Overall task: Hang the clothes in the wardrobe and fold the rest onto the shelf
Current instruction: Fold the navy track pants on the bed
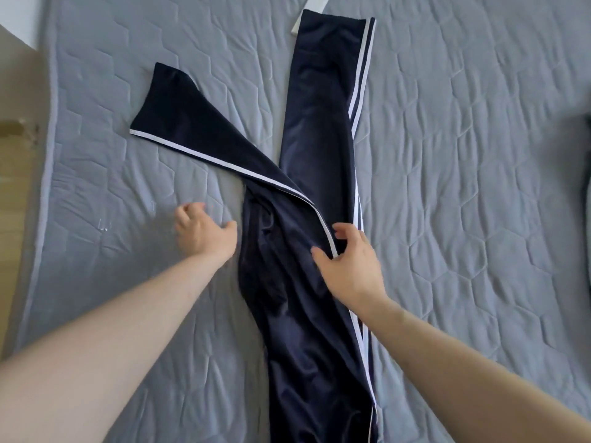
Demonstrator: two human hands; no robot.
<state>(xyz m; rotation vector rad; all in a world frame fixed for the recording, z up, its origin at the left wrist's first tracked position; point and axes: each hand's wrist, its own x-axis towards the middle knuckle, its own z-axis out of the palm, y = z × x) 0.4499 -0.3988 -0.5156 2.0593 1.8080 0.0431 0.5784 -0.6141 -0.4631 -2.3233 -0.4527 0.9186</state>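
Dark navy track trousers [307, 145] with white side stripes lie lengthwise on a grey quilted bed cover [463, 187]. One leg runs straight away from me; the other is flung out to the left, crossing over near the middle. My left hand [204, 231] hovers just left of the trousers, fingers loosely spread, holding nothing. My right hand [348, 263] rests on the white-striped edge of the crossed leg, fingers relaxed and spread, thumb on the dark cloth.
A white object [315, 1] pokes out past the far trouser cuff at the top. The bed's left edge [48, 155] borders a wooden floor [12, 193]. Something dark [587, 161] sits at the far right edge.
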